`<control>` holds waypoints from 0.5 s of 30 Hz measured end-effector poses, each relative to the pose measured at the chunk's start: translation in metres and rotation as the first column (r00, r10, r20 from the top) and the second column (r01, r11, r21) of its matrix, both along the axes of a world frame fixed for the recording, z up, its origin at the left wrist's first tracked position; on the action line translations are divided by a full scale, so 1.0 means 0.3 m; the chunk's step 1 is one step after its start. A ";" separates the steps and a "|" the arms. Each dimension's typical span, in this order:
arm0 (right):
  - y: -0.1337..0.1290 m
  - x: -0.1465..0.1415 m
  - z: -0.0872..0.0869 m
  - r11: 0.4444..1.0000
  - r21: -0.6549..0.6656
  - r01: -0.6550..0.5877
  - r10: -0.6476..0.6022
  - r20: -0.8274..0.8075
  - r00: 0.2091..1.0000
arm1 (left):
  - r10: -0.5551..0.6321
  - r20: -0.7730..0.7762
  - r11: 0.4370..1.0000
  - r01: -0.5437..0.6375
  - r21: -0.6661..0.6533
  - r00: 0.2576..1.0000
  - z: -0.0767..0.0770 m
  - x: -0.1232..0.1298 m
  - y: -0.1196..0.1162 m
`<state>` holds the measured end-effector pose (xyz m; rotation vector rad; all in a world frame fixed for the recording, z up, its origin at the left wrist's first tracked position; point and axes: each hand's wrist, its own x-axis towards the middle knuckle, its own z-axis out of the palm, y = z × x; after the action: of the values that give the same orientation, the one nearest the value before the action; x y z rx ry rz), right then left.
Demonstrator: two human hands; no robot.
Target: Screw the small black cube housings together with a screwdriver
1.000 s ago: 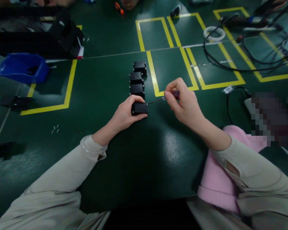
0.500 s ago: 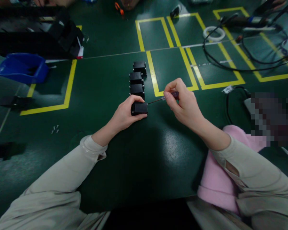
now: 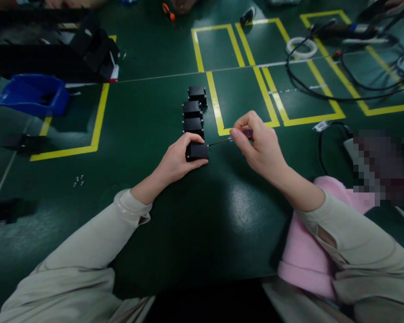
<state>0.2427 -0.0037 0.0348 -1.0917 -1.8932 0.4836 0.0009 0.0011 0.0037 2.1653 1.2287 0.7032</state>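
My left hand (image 3: pixel 179 156) grips a small black box (image 3: pixel 198 151) on the green table, thumb on the near side and fingers over the far side. In my right hand (image 3: pixel 256 141) is a screwdriver (image 3: pixel 221 141), held by its translucent purplish handle. Its thin shaft points left, and the tip meets the box's right end near a corner. Beyond the held box, three similar black boxes stand in a row: a near one (image 3: pixel 193 125), a middle one (image 3: pixel 191 109) and a far one (image 3: pixel 197 94). Small shiny screw heads show at their ends.
Several loose screws (image 3: pixel 78 181) lie at left. A blue bin (image 3: pixel 33 95) and a long black assembly (image 3: pixel 54 49) stand farther left. Yellow tape (image 3: pixel 215 105) marks rectangles. Black cables (image 3: pixel 296 80) and a white ring (image 3: pixel 301 47) lie at right; pink cloth (image 3: pixel 303 264) is beneath my right forearm.
The whole view has shifted very slightly. Both hands keep their hold, and the screwdriver tip stays at the right end of the box.
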 end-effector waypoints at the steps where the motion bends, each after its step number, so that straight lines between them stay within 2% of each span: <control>1: 0.000 0.000 0.001 1.000 -0.003 0.000 0.000 0.000 1.000 | -0.001 -0.001 1.000 0.001 -0.005 1.000 0.001 0.000 0.000; 15: 0.005 0.000 -0.010 0.999 0.033 -0.003 0.004 -0.035 0.999 | -0.013 0.017 1.000 0.013 0.021 1.000 -0.003 -0.003 0.002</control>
<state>0.2428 -0.0021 0.0319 -1.0526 -1.8667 0.4693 0.0001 0.0018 0.0029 2.1783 1.2024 0.7307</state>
